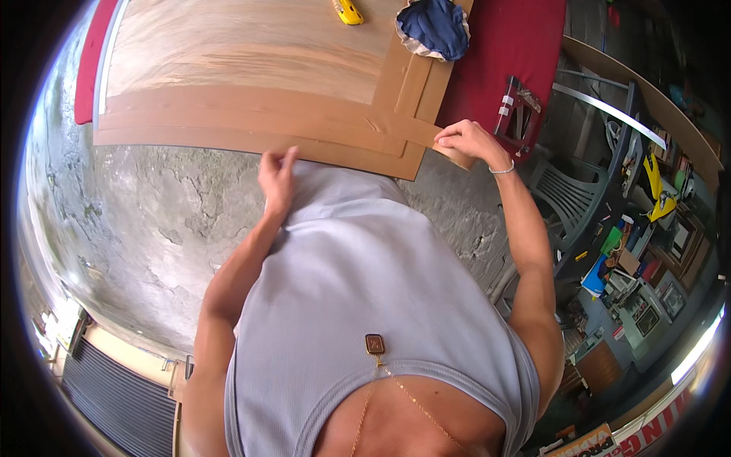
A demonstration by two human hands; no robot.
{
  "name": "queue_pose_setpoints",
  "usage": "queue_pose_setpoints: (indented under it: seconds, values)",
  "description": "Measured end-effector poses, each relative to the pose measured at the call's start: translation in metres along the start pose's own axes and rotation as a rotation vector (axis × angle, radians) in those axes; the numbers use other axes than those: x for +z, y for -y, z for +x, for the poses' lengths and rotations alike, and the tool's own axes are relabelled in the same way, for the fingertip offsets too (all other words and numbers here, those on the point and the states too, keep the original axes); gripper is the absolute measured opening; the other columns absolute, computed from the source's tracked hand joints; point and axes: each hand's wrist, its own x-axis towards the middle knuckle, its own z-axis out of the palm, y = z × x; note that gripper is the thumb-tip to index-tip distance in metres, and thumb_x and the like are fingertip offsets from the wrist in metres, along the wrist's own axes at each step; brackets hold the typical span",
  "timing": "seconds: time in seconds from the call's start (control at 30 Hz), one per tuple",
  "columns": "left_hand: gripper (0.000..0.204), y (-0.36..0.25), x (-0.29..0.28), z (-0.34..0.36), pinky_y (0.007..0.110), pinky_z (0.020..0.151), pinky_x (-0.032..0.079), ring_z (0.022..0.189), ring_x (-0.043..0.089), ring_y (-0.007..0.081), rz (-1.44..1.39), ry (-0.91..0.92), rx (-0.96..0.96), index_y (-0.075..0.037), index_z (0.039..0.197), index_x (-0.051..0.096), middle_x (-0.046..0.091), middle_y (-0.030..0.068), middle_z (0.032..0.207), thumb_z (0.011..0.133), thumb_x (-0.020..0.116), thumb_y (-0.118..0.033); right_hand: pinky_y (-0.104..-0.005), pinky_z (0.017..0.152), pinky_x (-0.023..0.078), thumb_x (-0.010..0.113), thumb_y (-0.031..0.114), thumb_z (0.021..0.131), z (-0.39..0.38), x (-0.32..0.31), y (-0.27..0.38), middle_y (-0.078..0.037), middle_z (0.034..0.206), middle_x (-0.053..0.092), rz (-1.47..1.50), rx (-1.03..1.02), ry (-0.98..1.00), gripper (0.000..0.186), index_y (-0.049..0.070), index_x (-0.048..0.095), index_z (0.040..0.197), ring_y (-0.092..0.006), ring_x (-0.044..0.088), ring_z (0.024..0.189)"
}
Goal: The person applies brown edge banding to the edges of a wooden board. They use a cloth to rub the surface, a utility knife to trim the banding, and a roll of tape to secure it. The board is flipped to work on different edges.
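- Brown tape strip point(251, 114): runs along the near edge of the wooden panel point(244, 46), in wide bands; a second run goes up the panel's right edge and crosses the first at the corner.
- Tape roll point(457, 158): just past the panel's near right corner, mostly hidden under the right hand.
- Right hand point(464, 141): fingers curled and closed on the tape roll, at the end of the strip; thin bracelet on the wrist.
- Left hand point(276, 177): fingertips pressed together, pinching at the panel's near edge where the tape lies; touching it.
- Panel lies flat on a red surface point(510, 46).
- Yellow utility knife point(347, 11): on the panel's far side, well apart from both hands.
- Dark blue cloth point(435, 27): bunched at the far right corner of the panel.
- Grey concrete floor point(137, 221) below.
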Motion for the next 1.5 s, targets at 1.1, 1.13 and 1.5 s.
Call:
queue_pose_setpoints:
  seconds: [1.1, 1.13, 1.5]
  values:
    - [0.072, -0.029, -0.003, 0.018, 0.043, 0.096, 0.046, 0.117, 0.054, 0.0311, -0.705, 0.16, -0.306, 0.007, 0.136, 0.042, 0.05, 0.0212, 0.132, 0.091, 0.067, -0.043, -0.0362, 0.089, 0.05, 0.069, 0.029, 0.082, 0.017, 0.035, -0.057, -0.007, 0.1, 0.074, 0.082, -0.025, 0.04, 0.024, 0.017, 0.077, 0.101, -0.0248, 0.069, 0.096]
    - [0.071, -0.041, -0.014, 0.013, 0.045, 0.1, 0.043, 0.123, 0.049, 0.0324, -0.574, 0.181, -0.339, 0.006, 0.137, 0.04, 0.047, 0.0231, 0.134, 0.092, 0.066, -0.042, -0.0344, 0.088, 0.05, 0.07, 0.027, 0.082, 0.018, 0.035, -0.056, -0.008, 0.098, 0.074, 0.104, -0.034, 0.03, 0.024, 0.013, 0.076, 0.101, -0.0218, 0.068, 0.094]
    - [0.071, -0.111, 0.078, -0.043, 0.048, 0.12, 0.014, 0.148, 0.016, 0.032, 0.757, 0.413, 1.346, -0.006, 0.151, 0.028, 0.022, 0.0137, 0.159, 0.097, 0.049, -0.047, -0.0329, 0.086, 0.048, 0.072, 0.024, 0.081, 0.038, 0.055, -0.075, -0.009, 0.096, 0.074, 0.219, -0.034, -0.018, 0.027, 0.006, 0.075, 0.102, -0.0179, 0.066, 0.093]
